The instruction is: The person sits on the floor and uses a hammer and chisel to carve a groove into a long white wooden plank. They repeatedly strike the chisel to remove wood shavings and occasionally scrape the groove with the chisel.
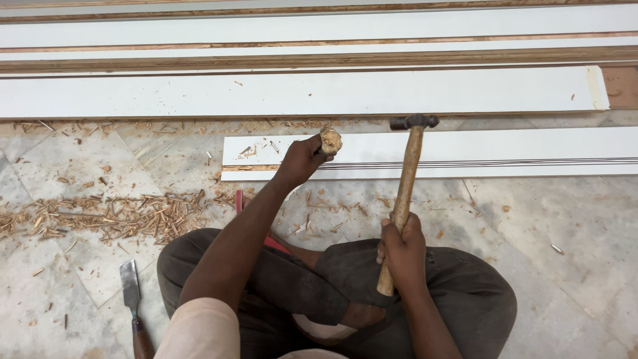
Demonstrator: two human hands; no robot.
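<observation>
Your left hand (300,159) grips a chisel's battered handle (329,140) against the white board (465,154), steadying it, while your right hand (401,249) holds the hammer (407,179) raised.

Soft, even daylight fills the view, bright without harsh glare. The white boards (299,93) toward 12 o'clock run near overexposed, losing surface detail. Shadows are faint and diffuse, darkest under the arms and between the boards. Focus is sharp at centre; the sleeve (199,329) at 6 o'clock is soft. Board edges bow slightly near the frame's top.
</observation>
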